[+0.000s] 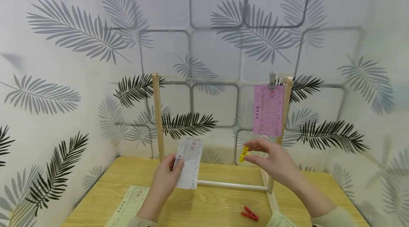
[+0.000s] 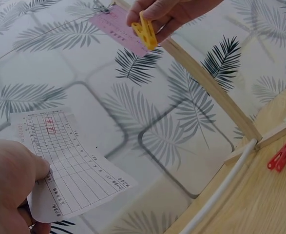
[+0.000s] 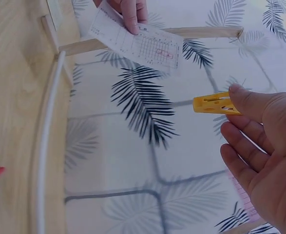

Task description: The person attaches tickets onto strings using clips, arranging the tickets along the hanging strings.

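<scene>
Paper slip (image 1: 190,165) pinched in left hand (image 1: 167,173); at its 3 o'clock, right hand (image 1: 273,159) pinches yellow clip (image 1: 244,153). Hanging appears in preparation; next move likely calls for raising slip to string (image 1: 230,81) at 12 o'clock.

Room under string (image 1: 204,78) btwn L post (image 1: 158,113) & pink slip (image 1: 269,113); wht slip (image 1: 190,165) in front, wht bar (image 1: 230,185) low.

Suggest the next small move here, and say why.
Probably raise the white slip to the string: the left hand holds it below that line, the right hand pinches a yellow clip, and a pink slip hangs there from a metal clip.
</scene>
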`<control>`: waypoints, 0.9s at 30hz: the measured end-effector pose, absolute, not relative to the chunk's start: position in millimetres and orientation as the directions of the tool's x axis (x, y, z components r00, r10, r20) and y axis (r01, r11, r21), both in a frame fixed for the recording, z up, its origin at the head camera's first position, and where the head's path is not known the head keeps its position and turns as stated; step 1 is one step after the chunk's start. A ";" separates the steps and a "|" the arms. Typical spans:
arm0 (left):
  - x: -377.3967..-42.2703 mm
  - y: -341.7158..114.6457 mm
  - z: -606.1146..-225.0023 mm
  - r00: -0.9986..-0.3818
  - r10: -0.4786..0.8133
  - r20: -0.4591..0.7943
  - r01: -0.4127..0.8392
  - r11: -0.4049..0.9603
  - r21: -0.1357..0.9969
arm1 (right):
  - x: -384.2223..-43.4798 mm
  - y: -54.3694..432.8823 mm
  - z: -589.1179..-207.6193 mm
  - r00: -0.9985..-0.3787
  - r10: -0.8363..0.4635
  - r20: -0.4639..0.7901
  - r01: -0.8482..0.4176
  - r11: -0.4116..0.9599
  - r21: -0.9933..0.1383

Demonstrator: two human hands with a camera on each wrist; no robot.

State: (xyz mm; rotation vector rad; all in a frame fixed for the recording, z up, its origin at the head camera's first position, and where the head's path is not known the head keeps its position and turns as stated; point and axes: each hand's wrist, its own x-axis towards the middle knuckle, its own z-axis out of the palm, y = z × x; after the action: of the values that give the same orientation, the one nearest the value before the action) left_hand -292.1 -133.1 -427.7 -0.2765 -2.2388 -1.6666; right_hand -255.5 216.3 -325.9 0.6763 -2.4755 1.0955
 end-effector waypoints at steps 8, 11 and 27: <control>-299.7 -105.9 -412.6 -0.924 -0.024 0.381 0.370 0.186 0.910 | -253.5 217.2 -282.6 -0.781 -0.301 0.547 -0.597 0.616 -0.513; -300.7 -97.8 -406.4 -0.922 -0.015 0.387 0.380 0.163 0.911 | -252.8 217.4 -267.7 -0.766 -0.302 0.568 -0.608 0.628 -0.486; -313.5 -56.9 -371.5 -0.901 0.056 0.431 0.434 0.085 0.897 | -269.7 216.3 -182.9 -0.605 -0.350 0.715 -0.689 0.681 -0.249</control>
State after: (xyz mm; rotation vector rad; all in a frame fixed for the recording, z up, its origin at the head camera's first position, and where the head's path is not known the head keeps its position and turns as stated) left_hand -313.5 -56.9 -371.5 -0.4889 -2.0812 -1.8869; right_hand -269.7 216.3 -182.9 0.7946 -2.2479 0.6824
